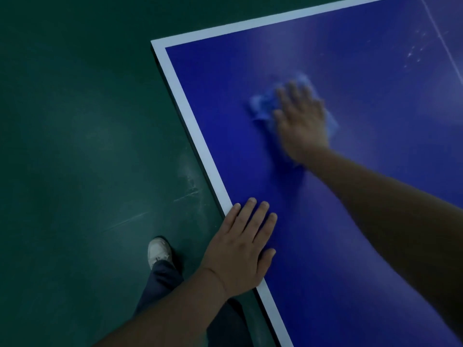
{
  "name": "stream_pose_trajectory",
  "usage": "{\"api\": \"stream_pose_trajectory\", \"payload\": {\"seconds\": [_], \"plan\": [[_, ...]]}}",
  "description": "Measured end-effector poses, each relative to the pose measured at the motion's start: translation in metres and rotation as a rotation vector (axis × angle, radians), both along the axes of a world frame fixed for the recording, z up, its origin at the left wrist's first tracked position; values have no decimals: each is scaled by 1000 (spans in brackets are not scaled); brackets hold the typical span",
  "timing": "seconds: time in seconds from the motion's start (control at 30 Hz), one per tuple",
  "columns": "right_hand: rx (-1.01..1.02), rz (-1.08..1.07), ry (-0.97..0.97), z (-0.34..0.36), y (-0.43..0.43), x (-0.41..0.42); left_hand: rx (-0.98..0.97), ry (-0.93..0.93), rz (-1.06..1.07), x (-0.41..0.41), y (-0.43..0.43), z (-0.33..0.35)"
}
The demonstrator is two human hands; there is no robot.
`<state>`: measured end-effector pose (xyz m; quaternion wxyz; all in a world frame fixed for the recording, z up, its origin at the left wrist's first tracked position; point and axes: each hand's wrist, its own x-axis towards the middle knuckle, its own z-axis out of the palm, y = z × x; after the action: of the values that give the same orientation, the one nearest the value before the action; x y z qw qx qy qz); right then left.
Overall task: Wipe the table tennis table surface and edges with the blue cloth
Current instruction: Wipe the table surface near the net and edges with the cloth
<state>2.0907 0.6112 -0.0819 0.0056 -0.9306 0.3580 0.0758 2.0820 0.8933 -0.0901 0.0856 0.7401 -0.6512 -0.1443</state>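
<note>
The blue table tennis table (363, 201) fills the right of the view, with a white border line (190, 121) along its left edge and far edge. My right hand (300, 121) lies flat with straight fingers on the crumpled blue cloth (263, 105), pressing it to the surface near the table's corner; hand and cloth are motion-blurred. My left hand (243, 249) rests flat on the table's left edge, fingers straight and spread, holding nothing.
Dark green floor (75, 146) lies to the left, with scuff marks near the table edge. My leg and white shoe (159, 251) stand beside the edge. A thin white centre line (441, 38) and pale specks mark the table at the upper right.
</note>
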Motion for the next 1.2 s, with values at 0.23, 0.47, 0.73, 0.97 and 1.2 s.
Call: {"api": "stream_pose_trajectory", "payload": {"seconds": [0.23,0.47,0.73,0.97,1.2], "plan": [[47,-340,-167,-9,19,54,-218,201,177,15,-14,9],[-7,-278,-50,-2,-41,-35,-36,15,371,124,-99,7],[88,-869,-187,-2,-106,38,-2,-90,240,136,-105,-4],[128,221,-27,-8,-53,111,20,-104,249,136,-108,-1],[98,-782,-112,10,-172,29,-11,-94,227,138,-109,-5]]}}
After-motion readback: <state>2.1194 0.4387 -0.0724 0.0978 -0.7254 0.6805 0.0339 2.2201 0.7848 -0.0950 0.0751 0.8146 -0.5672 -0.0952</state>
